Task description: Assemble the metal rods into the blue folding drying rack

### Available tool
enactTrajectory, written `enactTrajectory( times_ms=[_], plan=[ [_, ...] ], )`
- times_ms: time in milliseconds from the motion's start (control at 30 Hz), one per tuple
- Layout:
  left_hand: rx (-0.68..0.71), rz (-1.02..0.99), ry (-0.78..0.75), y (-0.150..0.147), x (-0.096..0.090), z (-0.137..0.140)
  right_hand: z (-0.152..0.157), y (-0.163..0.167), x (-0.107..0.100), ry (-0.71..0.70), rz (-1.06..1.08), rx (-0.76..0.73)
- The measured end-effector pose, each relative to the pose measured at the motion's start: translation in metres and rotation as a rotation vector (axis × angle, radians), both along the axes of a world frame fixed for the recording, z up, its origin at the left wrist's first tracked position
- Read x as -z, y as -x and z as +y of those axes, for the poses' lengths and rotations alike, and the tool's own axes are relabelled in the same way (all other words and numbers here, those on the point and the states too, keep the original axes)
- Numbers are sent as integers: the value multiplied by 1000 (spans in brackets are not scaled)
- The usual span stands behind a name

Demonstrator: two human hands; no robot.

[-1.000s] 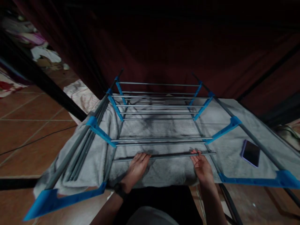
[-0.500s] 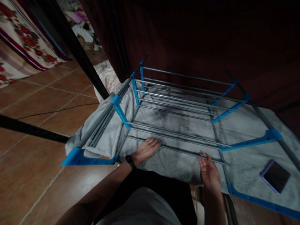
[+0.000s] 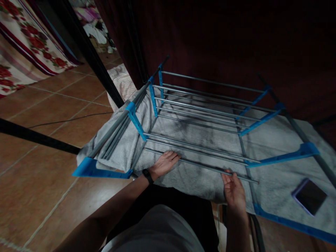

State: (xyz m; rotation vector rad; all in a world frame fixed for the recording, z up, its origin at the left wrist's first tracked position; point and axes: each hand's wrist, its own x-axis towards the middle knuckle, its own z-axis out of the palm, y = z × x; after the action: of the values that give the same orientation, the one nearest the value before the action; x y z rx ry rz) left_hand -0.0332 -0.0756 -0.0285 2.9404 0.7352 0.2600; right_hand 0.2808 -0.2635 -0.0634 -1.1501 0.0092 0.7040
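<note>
Hands, two. Left hand point(image 3: 166, 163), one: palm down over the grey rod, fingers bent across it; the underside is hidden, so whether it grips or only rests cannot be told. One dark wristband point(image 3: 147, 176) on its wrist. Right hand point(image 3: 234, 189), one: palm turned upward, thumb and fingers closed about the same rod towards its right end.

Grey rod point(image 3: 202, 165), one: held just in front of the rack point(image 3: 295, 127), on the person's side, roughly parallel to the rack's front bars point(image 3: 196, 151); right end free, just past the rack's lower right pole.

Handling note, by judgement: a rod this slender is best kept level, both hands moving together, the grip well spread, fingertips clear of the ends so that these can be sighted; a one-sided pull would likely skew it against the neighbouring bars.

Cross bars of the rack: two in the front pair; at least six further back, overlapping, exact count uncertain. Blue brackets point(image 3: 137, 121), eight visible: four on the rack's left, four on its right.

Spare rods point(image 3: 112, 143), a bundle along the rack's left side, two or more; they overlap too closely to count. Grey blanket point(image 3: 194, 179), one, beneath the rack. Phone point(image 3: 309, 196), one, on the blanket, within the rack's right side. Black poles point(image 3: 39, 137), two, left of the rack. Cable point(image 3: 70, 120), one, on the floor left of the rack. Dark red drape point(image 3: 204, 38), behind the rack.
</note>
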Motion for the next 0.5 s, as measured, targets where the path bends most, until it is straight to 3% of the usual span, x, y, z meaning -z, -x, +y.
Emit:
enactTrajectory(
  times_ms=[500],
  plan=[
    [-18, -65, -12, 0, 3, 2, 2, 0, 2, -28, 50, 26]
  ],
)
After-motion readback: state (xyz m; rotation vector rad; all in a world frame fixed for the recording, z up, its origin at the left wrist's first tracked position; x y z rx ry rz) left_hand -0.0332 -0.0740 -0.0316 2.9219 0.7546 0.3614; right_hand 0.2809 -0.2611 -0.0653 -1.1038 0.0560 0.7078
